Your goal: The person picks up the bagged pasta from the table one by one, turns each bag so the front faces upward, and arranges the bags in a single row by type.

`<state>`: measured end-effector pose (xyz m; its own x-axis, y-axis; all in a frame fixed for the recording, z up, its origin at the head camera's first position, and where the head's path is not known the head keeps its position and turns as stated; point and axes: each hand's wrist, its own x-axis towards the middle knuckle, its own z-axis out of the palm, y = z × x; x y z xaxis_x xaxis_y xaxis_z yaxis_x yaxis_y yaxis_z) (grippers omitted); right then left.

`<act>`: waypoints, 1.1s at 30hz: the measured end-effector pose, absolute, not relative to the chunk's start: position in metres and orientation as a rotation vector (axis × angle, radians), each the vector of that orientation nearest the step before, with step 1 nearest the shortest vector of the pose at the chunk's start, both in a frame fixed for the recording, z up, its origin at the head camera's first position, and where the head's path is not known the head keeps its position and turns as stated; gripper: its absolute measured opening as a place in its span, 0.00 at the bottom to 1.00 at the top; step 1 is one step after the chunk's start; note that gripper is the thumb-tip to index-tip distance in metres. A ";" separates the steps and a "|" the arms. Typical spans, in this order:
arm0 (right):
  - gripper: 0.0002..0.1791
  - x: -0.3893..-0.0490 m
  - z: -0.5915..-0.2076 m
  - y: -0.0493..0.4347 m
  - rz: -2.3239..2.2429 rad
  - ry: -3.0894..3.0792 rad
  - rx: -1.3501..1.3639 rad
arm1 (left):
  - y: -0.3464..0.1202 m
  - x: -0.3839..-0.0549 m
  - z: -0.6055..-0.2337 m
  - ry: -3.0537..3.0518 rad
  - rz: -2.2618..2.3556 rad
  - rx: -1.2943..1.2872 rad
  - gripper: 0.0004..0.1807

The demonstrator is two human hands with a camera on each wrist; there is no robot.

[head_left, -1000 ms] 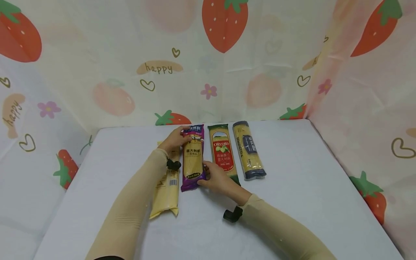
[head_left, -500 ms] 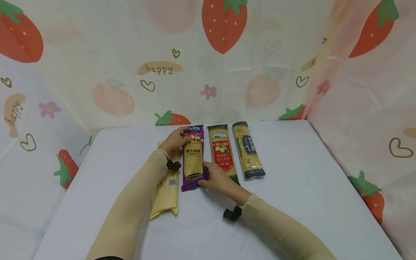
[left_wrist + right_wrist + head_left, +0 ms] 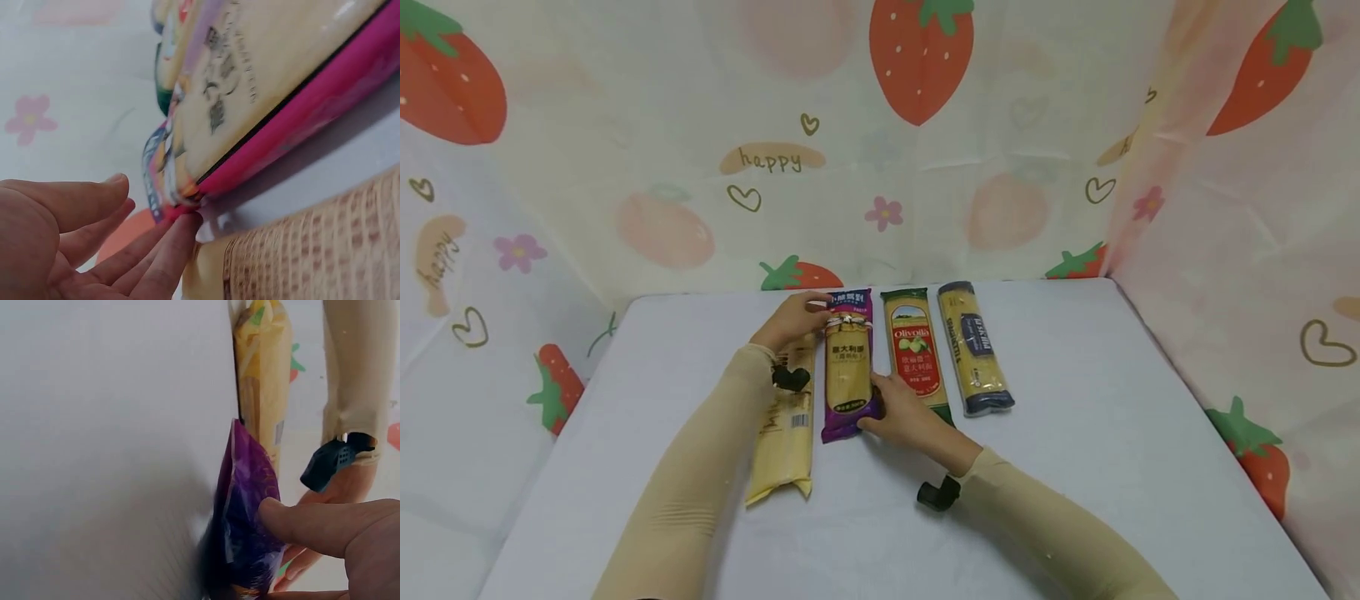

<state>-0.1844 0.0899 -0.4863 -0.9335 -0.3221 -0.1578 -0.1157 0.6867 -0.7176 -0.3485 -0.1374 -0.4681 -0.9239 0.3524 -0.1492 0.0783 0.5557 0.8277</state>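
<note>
A purple-ended spaghetti packet (image 3: 848,358) lies lengthwise on the table, second from the left in a row. My right hand (image 3: 906,417) holds its near end from the right, thumb on the purple wrapper (image 3: 247,487) in the right wrist view. At the far end, my left hand (image 3: 792,320) is at the packet's left edge. The left wrist view shows the left fingers (image 3: 165,256) fairly straight, their tips touching the packet's corner, with the thumb lifted apart. Under the left wrist lies a yellow packet (image 3: 781,450), partly hidden by that hand and its wrist camera.
To the right lie a green-and-red spaghetti packet (image 3: 916,346), its near end partly behind the right hand, and a dark-blue-ended spaghetti packet (image 3: 976,350). The white table (image 3: 1075,467) meets a strawberry-print cloth (image 3: 880,167) at the back and sides.
My left hand has drawn slightly left, its thumb coming away from the purple packet's face. That packet has shifted very slightly right. My right hand keeps its hold.
</note>
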 end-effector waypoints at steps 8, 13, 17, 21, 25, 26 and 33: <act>0.47 -0.176 -0.481 0.085 -1.004 2.741 -0.402 | -0.163 -0.348 -0.464 2.487 1.395 0.400 0.26; 0.45 -0.169 -0.478 0.081 -0.928 2.820 -0.492 | -0.184 -0.344 -0.467 2.558 1.360 0.417 0.26; 0.44 -0.163 -0.475 0.077 -0.862 2.863 -0.593 | -0.200 -0.338 -0.470 2.600 1.285 0.398 0.28; 0.43 -0.158 -0.476 0.071 -0.823 2.877 -0.699 | -0.215 -0.334 -0.474 2.629 1.161 0.390 0.30; 0.44 -0.157 -0.478 0.065 -0.845 2.834 -0.781 | -0.224 -0.333 -0.480 2.629 1.088 0.393 0.33; 0.44 -0.157 -0.479 0.063 -0.854 2.819 -0.799 | -0.226 -0.333 -0.481 2.622 1.081 0.393 0.34; 0.48 -0.155 -0.481 0.053 -0.864 2.725 -0.908 | -0.234 -0.333 -0.493 2.604 1.053 0.397 0.38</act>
<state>-0.1550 0.0531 -0.4808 -0.8076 -0.5880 0.0452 -0.5067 0.6526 -0.5634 -0.3333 -0.2345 -0.4933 -0.9155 0.3626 -0.1741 0.1395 0.6923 0.7080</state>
